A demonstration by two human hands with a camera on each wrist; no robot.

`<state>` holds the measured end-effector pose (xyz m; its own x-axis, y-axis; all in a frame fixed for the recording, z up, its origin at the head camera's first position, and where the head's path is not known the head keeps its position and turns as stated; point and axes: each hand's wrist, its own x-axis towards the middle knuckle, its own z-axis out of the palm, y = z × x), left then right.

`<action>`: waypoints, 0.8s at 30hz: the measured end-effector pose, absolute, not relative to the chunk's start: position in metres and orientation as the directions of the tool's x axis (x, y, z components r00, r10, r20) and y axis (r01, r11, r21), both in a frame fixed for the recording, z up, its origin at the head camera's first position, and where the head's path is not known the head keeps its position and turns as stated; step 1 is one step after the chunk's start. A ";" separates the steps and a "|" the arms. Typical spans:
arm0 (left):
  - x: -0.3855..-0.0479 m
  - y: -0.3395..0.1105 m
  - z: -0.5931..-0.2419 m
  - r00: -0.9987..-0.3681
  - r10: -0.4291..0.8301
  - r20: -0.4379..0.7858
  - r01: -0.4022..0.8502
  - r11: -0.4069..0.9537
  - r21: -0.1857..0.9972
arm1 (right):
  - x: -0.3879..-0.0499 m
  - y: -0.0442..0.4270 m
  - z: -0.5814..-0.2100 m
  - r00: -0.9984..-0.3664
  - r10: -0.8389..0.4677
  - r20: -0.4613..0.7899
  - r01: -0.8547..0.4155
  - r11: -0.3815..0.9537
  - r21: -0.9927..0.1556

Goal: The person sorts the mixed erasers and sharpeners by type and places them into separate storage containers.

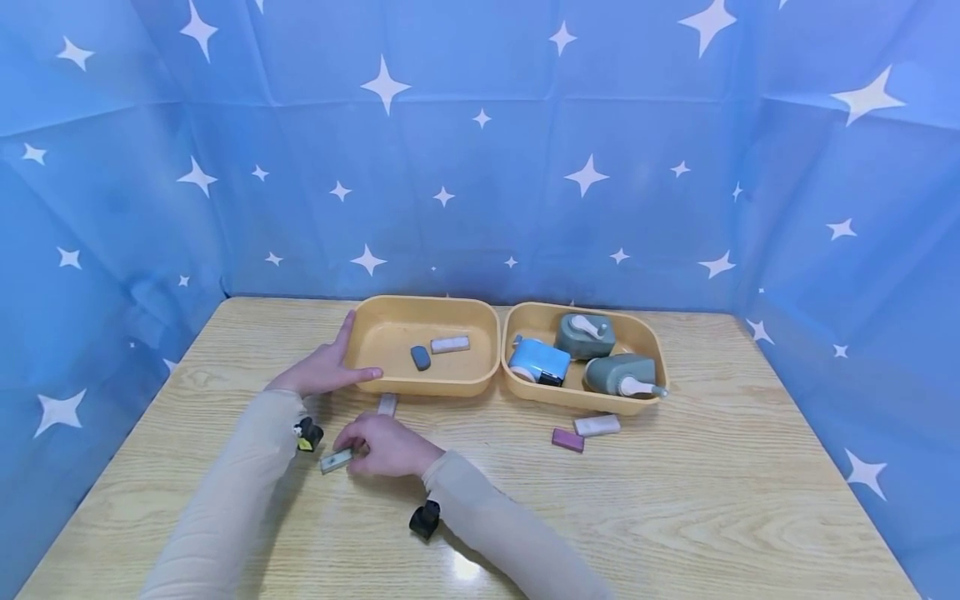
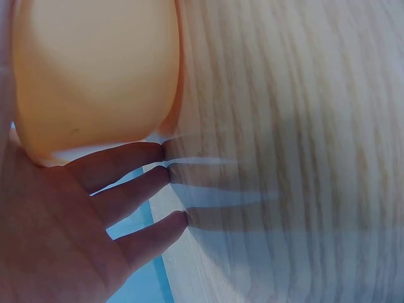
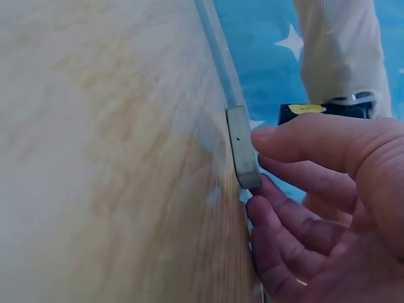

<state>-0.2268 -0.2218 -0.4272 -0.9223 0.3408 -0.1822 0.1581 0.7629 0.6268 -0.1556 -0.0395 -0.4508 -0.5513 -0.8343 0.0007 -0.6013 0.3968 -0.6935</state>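
My left hand rests at the left corner of the left tan bin. Its thumb lies on the front rim; in the left wrist view its straight fingers reach along the bin's outside. My right hand is low over the table in front of that bin. Between its thumb and curled fingers it pinches one end of a small grey-green rectangular block, perhaps an eraser. A pale block lies between the hand and the bin. Inside the bin are a blue block and a whitish block.
The right tan bin touches the left one. It holds two grey-green pump bottles and a light-blue object. In front of it, a purple block and a whitish block lie on the wooden table. A starred blue curtain surrounds the table.
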 end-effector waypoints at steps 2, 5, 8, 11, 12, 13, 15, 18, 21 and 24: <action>-0.227 -0.222 -0.428 -0.923 0.340 -0.183 0.156 0.763 0.627 | -0.155 -0.041 -0.451 -0.546 -0.838 0.000 -0.608 0.397 -0.688; -0.228 -0.222 -0.428 -0.923 0.339 -0.181 0.157 0.762 0.629 | -0.155 -0.043 -0.453 -0.542 -0.840 0.004 -0.616 0.394 -0.682; -0.228 -0.222 -0.428 -0.924 0.337 -0.182 0.152 0.759 0.633 | -0.154 -0.045 -0.455 -0.541 -0.841 0.017 -0.638 0.397 -0.660; -0.228 -0.222 -0.428 -0.923 0.335 -0.187 0.146 0.757 0.637 | -0.152 -0.047 -0.456 -0.538 -0.842 0.032 -0.666 0.402 -0.629; -0.228 -0.222 -0.428 -0.923 0.335 -0.190 0.143 0.756 0.638 | -0.151 -0.047 -0.456 -0.538 -0.843 0.034 -0.671 0.403 -0.622; -0.228 -0.222 -0.428 -0.923 0.335 -0.191 0.142 0.756 0.639 | -0.151 -0.047 -0.456 -0.537 -0.843 0.034 -0.675 0.405 -0.617; -0.228 -0.222 -0.428 -0.922 0.335 -0.192 0.141 0.755 0.640 | -0.151 -0.047 -0.456 -0.533 -0.846 0.031 -0.681 0.406 -0.609; -0.227 -0.222 -0.428 -0.922 0.335 -0.191 0.141 0.754 0.642 | -0.152 -0.046 -0.456 -0.527 -0.850 0.016 -0.675 0.407 -0.615; -0.227 -0.222 -0.429 -0.923 0.336 -0.189 0.142 0.752 0.644 | -0.152 -0.044 -0.455 -0.517 -0.856 0.000 -0.660 0.399 -0.637; -0.227 -0.223 -0.429 -0.923 0.336 -0.188 0.140 0.748 0.648 | -0.153 -0.041 -0.455 -0.509 -0.860 -0.014 -0.635 0.387 -0.668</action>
<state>-0.2266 -0.2226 -0.4285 -0.9230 0.3358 -0.1876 0.1404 0.7482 0.6484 -0.1527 -0.0407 -0.4550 -0.5093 -0.8605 -0.0143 -0.6355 0.3872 -0.6680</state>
